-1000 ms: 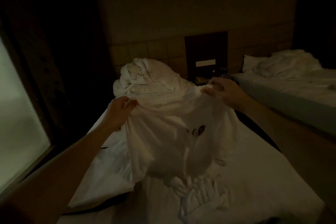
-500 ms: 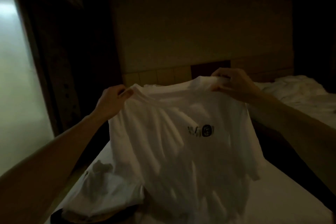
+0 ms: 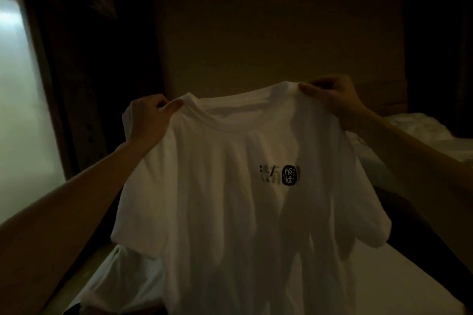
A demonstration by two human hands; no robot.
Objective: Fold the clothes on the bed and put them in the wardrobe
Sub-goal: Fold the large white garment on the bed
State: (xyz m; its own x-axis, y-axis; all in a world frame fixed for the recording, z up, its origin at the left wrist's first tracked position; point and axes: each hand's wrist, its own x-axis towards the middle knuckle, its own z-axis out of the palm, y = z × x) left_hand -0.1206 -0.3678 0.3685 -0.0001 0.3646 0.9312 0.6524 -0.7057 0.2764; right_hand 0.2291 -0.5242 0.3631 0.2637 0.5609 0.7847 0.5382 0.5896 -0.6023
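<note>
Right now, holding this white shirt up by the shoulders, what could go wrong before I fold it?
The room is dim, so wrinkles and crooked edges in the white T-shirt may go unnoticed. Your left hand and right hand pinch only the shoulders, so a loose grip could drop it. Its hem hangs over another white garment on the bed; laying it there may crease the fold.

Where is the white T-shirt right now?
In the head view the white T-shirt hangs mid-frame above the bed, the left hand and right hand pinching its shoulders beside the collar.
</note>
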